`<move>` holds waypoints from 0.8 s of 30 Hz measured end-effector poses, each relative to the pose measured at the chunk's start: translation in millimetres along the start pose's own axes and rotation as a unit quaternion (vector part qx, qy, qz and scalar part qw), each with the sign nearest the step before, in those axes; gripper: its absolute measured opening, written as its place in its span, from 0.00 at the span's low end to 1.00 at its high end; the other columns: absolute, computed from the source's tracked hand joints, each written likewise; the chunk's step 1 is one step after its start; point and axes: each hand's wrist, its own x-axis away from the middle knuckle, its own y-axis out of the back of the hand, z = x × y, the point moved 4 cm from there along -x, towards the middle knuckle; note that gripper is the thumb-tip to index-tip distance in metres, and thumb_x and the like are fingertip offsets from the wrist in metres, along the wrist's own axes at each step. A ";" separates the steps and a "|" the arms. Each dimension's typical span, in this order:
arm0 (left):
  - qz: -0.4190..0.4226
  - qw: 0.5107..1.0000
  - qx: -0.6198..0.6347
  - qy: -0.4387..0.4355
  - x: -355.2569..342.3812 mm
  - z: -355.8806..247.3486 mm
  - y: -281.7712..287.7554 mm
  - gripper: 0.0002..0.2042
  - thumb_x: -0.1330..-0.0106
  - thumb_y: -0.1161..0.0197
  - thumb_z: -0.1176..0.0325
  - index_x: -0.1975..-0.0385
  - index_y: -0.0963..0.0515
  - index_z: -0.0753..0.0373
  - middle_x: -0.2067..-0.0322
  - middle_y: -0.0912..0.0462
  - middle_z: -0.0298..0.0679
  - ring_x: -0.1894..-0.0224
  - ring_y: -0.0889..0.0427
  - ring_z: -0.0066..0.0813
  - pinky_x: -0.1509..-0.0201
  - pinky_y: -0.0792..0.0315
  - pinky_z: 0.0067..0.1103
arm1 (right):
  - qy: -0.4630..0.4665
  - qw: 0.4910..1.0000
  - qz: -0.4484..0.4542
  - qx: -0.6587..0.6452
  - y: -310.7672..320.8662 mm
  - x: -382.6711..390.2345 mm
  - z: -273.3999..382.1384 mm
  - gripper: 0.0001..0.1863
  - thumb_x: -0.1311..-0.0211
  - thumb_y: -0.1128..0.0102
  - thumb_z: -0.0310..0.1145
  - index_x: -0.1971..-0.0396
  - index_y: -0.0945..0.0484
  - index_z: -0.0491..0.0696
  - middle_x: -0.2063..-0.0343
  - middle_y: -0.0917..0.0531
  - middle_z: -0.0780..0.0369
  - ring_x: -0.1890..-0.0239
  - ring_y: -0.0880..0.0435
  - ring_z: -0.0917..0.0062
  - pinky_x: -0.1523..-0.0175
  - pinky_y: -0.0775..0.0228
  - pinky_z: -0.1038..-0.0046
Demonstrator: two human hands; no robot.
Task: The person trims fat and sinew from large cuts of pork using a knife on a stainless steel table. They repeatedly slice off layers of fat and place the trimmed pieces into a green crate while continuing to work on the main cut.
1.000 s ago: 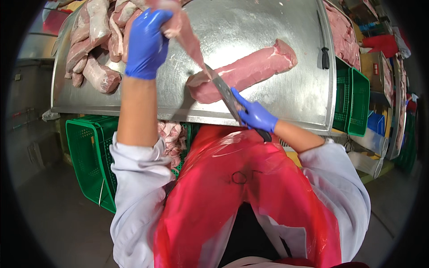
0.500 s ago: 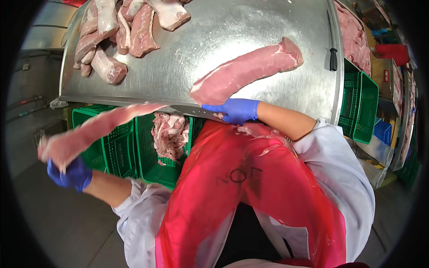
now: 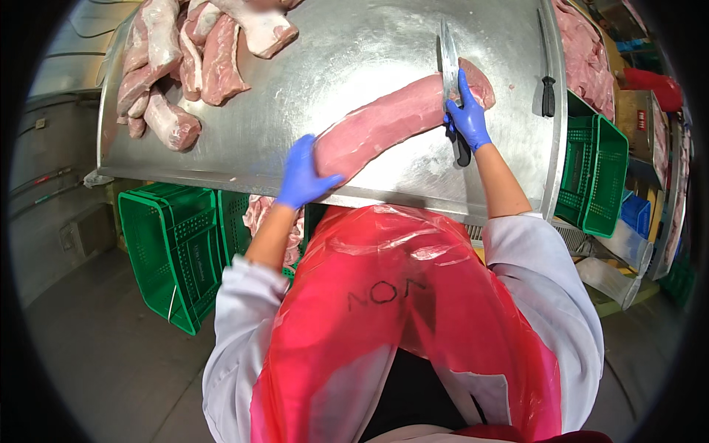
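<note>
Working at a metal table [image 3: 347,55], head view: a person in a red apron [image 3: 369,317] and white sleeves [image 3: 546,273] has both blue-gloved hands at a long pink cut [image 3: 391,118] of meat.
Long pink cut: it lies on the table near the front edge, slanting from lower left to upper right, its ends between the two hands.
Left hand [image 3: 304,173]: thumb and fingers spread around the near left end, touching the meat; how firmly they press, one cannot tell.
Right hand [image 3: 468,118]: clasped on a knife [image 3: 449,63], index finger stretched along it, black handle jutting out below.
Blade: it crosses above the cut's right part, tip beyond the far edge; contact with the meat is unclear.
Meat pile [image 3: 159,44]: several pieces heap at the table's far left.
Black-handled tool [image 3: 548,96]: it lies along the right rim.
Green crates [image 3: 196,258]: they stand below the table's left front, pale trimmings [image 3: 260,210] beside the left forearm.
</note>
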 end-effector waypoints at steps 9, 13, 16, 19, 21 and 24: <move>0.029 0.997 -0.072 -0.030 -86.0 -109.7 -80.6 0.52 0.50 0.27 0.40 0.32 0.39 0.71 0.39 0.30 0.59 0.35 0.31 0.55 0.31 0.39 0.43 | 0.050 0.960 -0.090 0.261 79.9 -126.3 -16.9 0.42 0.33 0.46 0.37 0.21 0.51 0.63 0.52 0.16 0.49 0.55 0.13 0.60 0.44 0.23 0.63; 0.082 0.989 0.087 -0.086 -66.1 -62.4 -75.5 0.49 0.43 0.29 0.42 0.30 0.41 0.72 0.38 0.30 0.59 0.31 0.33 0.58 0.25 0.41 0.43 | 0.020 0.992 -0.011 0.128 32.8 -75.8 49.5 0.43 0.33 0.44 0.33 0.20 0.51 0.63 0.67 0.12 0.55 0.76 0.14 0.74 0.70 0.21 0.71; 0.010 0.982 0.176 -0.069 -68.1 -14.0 -60.2 0.44 0.37 0.31 0.48 0.28 0.41 0.69 0.36 0.30 0.58 0.35 0.28 0.54 0.30 0.36 0.41 | -0.063 0.991 0.058 0.101 -25.1 -26.2 69.3 0.42 0.32 0.47 0.30 0.20 0.52 0.59 0.75 0.17 0.60 0.80 0.19 0.79 0.73 0.24 0.75; -0.059 0.951 0.303 -0.019 -81.9 -1.2 -25.8 0.32 0.35 0.32 0.67 0.33 0.36 0.70 0.49 0.23 0.49 0.50 0.20 0.38 0.43 0.24 0.31 | -0.099 0.989 0.076 0.084 -44.9 -1.4 71.8 0.40 0.31 0.50 0.29 0.21 0.52 0.51 0.74 0.17 0.55 0.79 0.18 0.77 0.70 0.22 0.70; -0.124 0.935 0.333 -0.016 -92.5 14.5 -10.8 0.26 0.32 0.35 0.69 0.36 0.31 0.69 0.54 0.21 0.43 0.54 0.21 0.31 0.48 0.23 0.28 | -0.114 0.981 0.099 0.119 -48.8 21.5 81.9 0.40 0.31 0.50 0.29 0.21 0.53 0.51 0.75 0.17 0.55 0.79 0.18 0.76 0.70 0.23 0.70; -0.196 0.918 0.344 0.011 -109.0 16.7 21.2 0.18 0.27 0.39 0.68 0.41 0.26 0.68 0.58 0.19 0.37 0.59 0.21 0.24 0.49 0.25 0.25 | -0.164 0.964 0.149 0.147 -49.2 81.5 88.1 0.41 0.30 0.50 0.29 0.20 0.55 0.53 0.76 0.18 0.56 0.80 0.19 0.75 0.71 0.23 0.69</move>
